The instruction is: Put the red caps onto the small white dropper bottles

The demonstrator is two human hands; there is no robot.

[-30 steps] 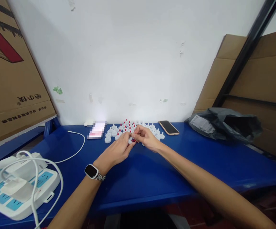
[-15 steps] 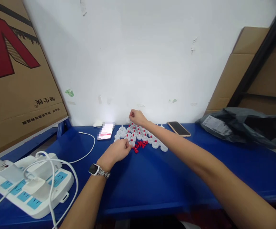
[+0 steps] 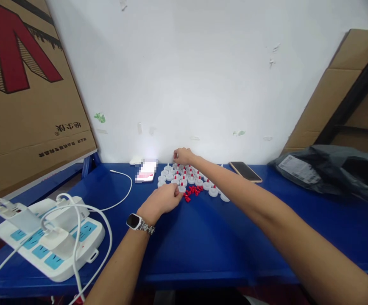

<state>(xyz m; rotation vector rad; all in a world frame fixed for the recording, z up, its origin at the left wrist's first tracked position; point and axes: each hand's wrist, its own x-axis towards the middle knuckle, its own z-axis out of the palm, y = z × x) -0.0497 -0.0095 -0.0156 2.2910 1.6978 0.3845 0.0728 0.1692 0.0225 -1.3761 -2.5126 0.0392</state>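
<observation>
Power strip: a white block with blue sockets sits nearest me at the left edge of the blue tabletop, with white plugs in it and white cables looping off.
My left hand: my left hand, a watch on its wrist, rests on the tabletop at the near edge of the small parts. The fingers are curled in, tips by a white cap at the front of the cluster; I cannot tell from here whether they pinch anything.
Red pieces: a loose heap of tiny red bits lies just right of my left fingertips, touching the tabletop.
White caps: many small round white caps stand close together behind the red heap; each is a flat disc with a raised centre, and a good number carry a red tip on top. A few plain ones sit at the right fringe.
My right hand: my right hand reaches over the caps to the far side of the cluster, fingers bunched down on what looks like one cap at the back row.
Phones: one lit phone lies left of the caps, a dark one to the right.
Far right: a grey plastic bag lies by the cardboard.
</observation>
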